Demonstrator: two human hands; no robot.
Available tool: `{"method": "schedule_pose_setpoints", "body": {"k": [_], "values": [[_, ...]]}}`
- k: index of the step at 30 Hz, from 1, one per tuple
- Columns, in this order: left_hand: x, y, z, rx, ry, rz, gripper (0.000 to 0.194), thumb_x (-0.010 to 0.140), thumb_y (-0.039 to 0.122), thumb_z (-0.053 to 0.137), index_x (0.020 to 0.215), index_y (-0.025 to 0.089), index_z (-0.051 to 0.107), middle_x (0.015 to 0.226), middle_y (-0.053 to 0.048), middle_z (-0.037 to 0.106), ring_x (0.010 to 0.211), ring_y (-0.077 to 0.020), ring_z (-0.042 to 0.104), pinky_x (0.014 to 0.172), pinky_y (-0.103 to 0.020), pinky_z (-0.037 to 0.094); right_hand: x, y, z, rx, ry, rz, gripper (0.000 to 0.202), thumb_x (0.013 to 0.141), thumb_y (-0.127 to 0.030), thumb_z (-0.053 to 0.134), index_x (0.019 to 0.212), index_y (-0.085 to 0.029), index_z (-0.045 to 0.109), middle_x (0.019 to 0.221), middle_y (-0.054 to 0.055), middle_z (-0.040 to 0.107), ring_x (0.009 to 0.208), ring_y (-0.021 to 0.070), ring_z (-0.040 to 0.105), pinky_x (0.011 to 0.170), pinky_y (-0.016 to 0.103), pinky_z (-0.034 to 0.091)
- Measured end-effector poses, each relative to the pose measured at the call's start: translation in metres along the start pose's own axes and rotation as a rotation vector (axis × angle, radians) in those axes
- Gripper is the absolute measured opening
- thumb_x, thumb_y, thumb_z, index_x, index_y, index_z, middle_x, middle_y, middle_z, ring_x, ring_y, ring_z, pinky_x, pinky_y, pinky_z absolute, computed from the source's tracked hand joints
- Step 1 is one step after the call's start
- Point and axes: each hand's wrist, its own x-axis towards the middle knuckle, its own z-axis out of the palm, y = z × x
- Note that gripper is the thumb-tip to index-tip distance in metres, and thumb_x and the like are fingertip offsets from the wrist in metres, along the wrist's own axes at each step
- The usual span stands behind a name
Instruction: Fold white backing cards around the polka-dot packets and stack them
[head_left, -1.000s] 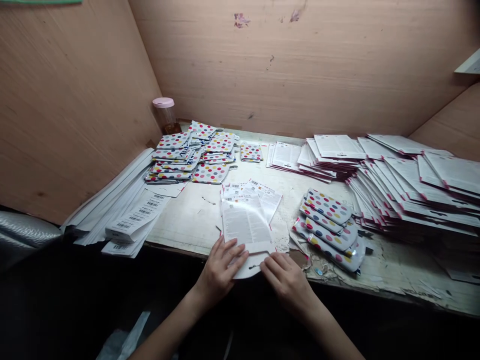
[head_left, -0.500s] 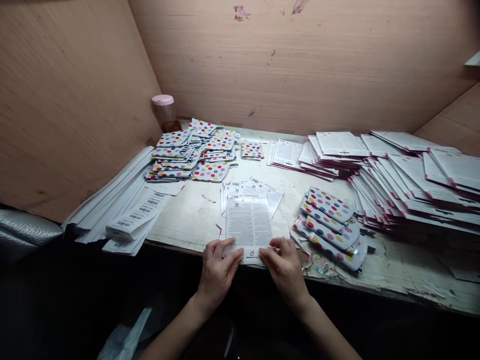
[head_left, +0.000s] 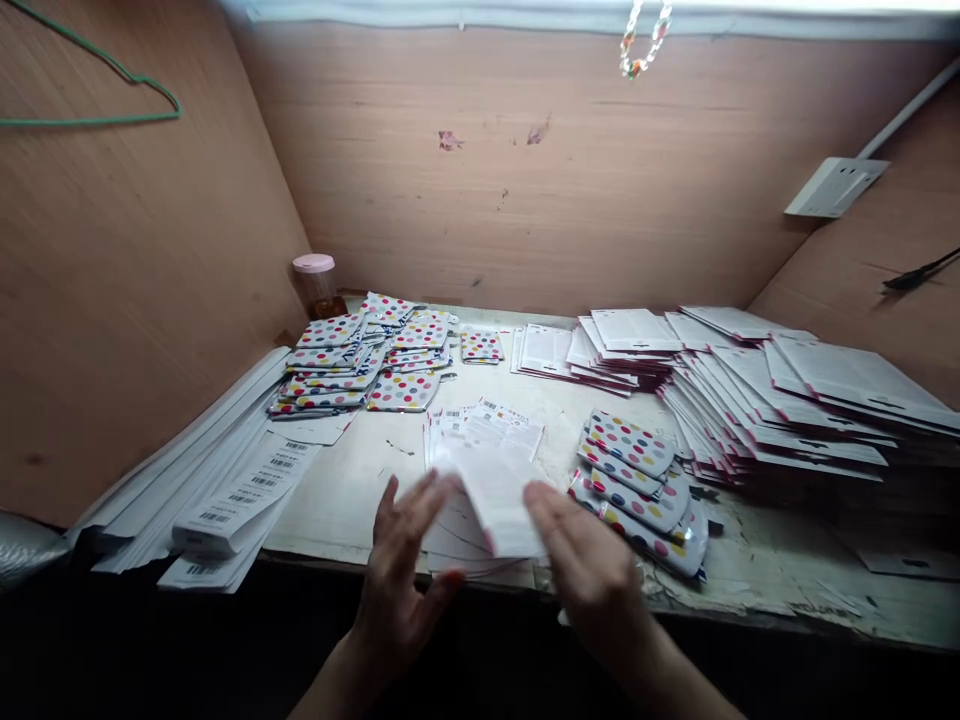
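Observation:
My right hand (head_left: 585, 560) pinches the right edge of a white printed card (head_left: 499, 490), which is tilted and blurred above other white sheets (head_left: 457, 525) at the table's front edge. My left hand (head_left: 405, 560) is just left of the card, fingers spread, holding nothing that I can make out. Behind the card lie fanned-out cards with barcodes (head_left: 489, 408). Right of my right hand is a small pile of polka-dot pouches (head_left: 645, 490).
Stacked polka-dot pouches (head_left: 330, 365) and barcode label strips (head_left: 240, 500) lie at left, near a pink-lidded jar (head_left: 315, 285). Many white cards (head_left: 780, 400) are piled at right. Wooden walls (head_left: 480, 220) enclose the table (head_left: 375, 460).
The view has tilted up. My left hand has let go of the card and opened. The card has been lifted and tilted by my right hand, showing sheets beneath.

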Motion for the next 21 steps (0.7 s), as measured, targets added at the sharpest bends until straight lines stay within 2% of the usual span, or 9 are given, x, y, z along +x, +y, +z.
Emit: {"method": "schedule_pose_setpoints", "body": {"k": [2,4,6,8,11,13,16,19,21], "values": [[0.004,-0.019,0.021,0.058,-0.047,-0.210,0.066,0.093,0.048,0.046,0.148,0.015,0.029,0.148,-0.019,0.041,0.141,-0.0338,0.030,0.112,-0.059,0.026,0.025,0.039,0.009,-0.052,-0.010,0.110,0.052,0.094,-0.007,0.035,0.145,-0.014,0.036,0.131,0.017,0.058,0.121,0.0271,0.056,0.096,0.044,0.050],[0.003,-0.040,0.050,0.176,-0.165,-0.289,0.067,0.087,0.054,0.052,0.140,0.013,0.043,0.149,-0.022,0.038,0.140,-0.0401,0.028,0.108,-0.064,0.027,0.053,0.082,0.034,-0.162,-0.218,0.277,0.046,0.095,-0.004,0.030,0.139,-0.009,0.044,0.137,0.019,0.052,0.129,0.0262,0.047,0.105,0.044,0.043],[-0.002,-0.056,0.078,0.275,-0.201,-0.371,0.079,0.081,0.060,0.056,0.136,0.005,0.045,0.145,-0.029,0.040,0.136,-0.0464,0.031,0.104,-0.067,0.027,0.080,0.122,0.069,-0.189,-0.304,0.332,0.041,0.093,0.000,0.035,0.130,-0.005,0.052,0.135,0.021,0.054,0.128,0.0266,0.048,0.105,0.042,0.042],[-0.008,-0.066,0.098,0.339,-0.165,-0.392,0.079,0.081,0.059,0.056,0.136,0.004,0.045,0.143,-0.030,0.041,0.132,-0.0477,0.034,0.101,-0.067,0.030,0.100,0.154,0.102,-0.198,-0.347,0.383,0.030,0.094,-0.008,0.048,0.122,-0.009,0.057,0.127,0.016,0.059,0.118,0.0252,0.055,0.100,0.044,0.046],[-0.016,-0.069,0.107,0.378,-0.058,-0.370,0.080,0.081,0.060,0.055,0.140,0.009,0.040,0.139,-0.029,0.045,0.124,-0.0457,0.041,0.095,-0.065,0.033,0.118,0.184,0.134,-0.199,-0.381,0.494,0.032,0.092,-0.029,0.060,0.121,-0.016,0.057,0.124,0.009,0.058,0.110,0.0241,0.059,0.093,0.048,0.049],[-0.016,-0.067,0.105,0.386,-0.022,-0.390,0.080,0.079,0.060,0.057,0.140,0.011,0.039,0.133,-0.027,0.049,0.118,-0.0441,0.044,0.092,-0.063,0.035,0.126,0.193,0.143,-0.186,-0.402,0.569,0.038,0.091,-0.034,0.061,0.125,-0.017,0.054,0.131,0.010,0.053,0.116,0.0264,0.055,0.096,0.051,0.046],[-0.008,-0.063,0.097,0.388,-0.019,-0.510,0.080,0.074,0.062,0.061,0.136,0.014,0.043,0.122,-0.023,0.052,0.109,-0.0420,0.047,0.085,-0.060,0.039,0.131,0.189,0.142,-0.135,-0.444,0.620,0.050,0.089,-0.023,0.061,0.136,-0.014,0.046,0.147,0.017,0.039,0.134,0.0344,0.038,0.108,0.058,0.032],[0.005,-0.067,0.086,0.314,0.018,-0.647,0.088,0.059,0.065,0.071,0.128,0.015,0.049,0.110,-0.019,0.052,0.102,-0.0401,0.050,0.079,-0.056,0.041,0.116,0.161,0.121,-0.049,-0.488,0.575,0.060,0.084,-0.007,0.056,0.142,-0.006,0.039,0.154,0.023,0.024,0.143,0.0365,0.018,0.115,0.052,0.021],[0.014,-0.072,0.074,0.156,0.060,-0.713,0.079,0.054,0.061,0.076,0.115,0.016,0.054,0.103,-0.015,0.054,0.100,-0.0388,0.052,0.081,-0.055,0.042,0.092,0.127,0.095,0.019,-0.509,0.516,0.057,0.084,-0.007,0.053,0.140,-0.010,0.043,0.155,0.018,0.026,0.144,0.0321,0.020,0.116,0.046,0.024]]}}
